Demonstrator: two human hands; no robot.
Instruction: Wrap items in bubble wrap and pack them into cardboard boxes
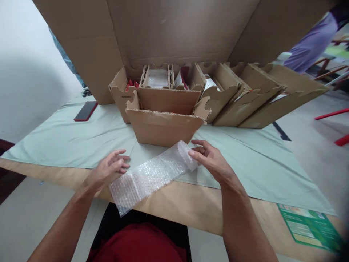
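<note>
A strip of clear bubble wrap [148,176] lies across the near edge of the table, its far end rolled up. My right hand [211,160] pinches that rolled end between thumb and fingers. My left hand [110,169] hovers just left of the strip's near part, fingers loosely curled and holding nothing. Right behind the wrap stands an open small cardboard box [163,125].
A row of small cardboard boxes [245,96] leans against a large open carton [174,32] at the back. A dark red phone [85,111] lies on the pale green cloth [68,142] at left. A green leaflet [311,227] is at the near right. Another person's sleeve [313,43] shows top right.
</note>
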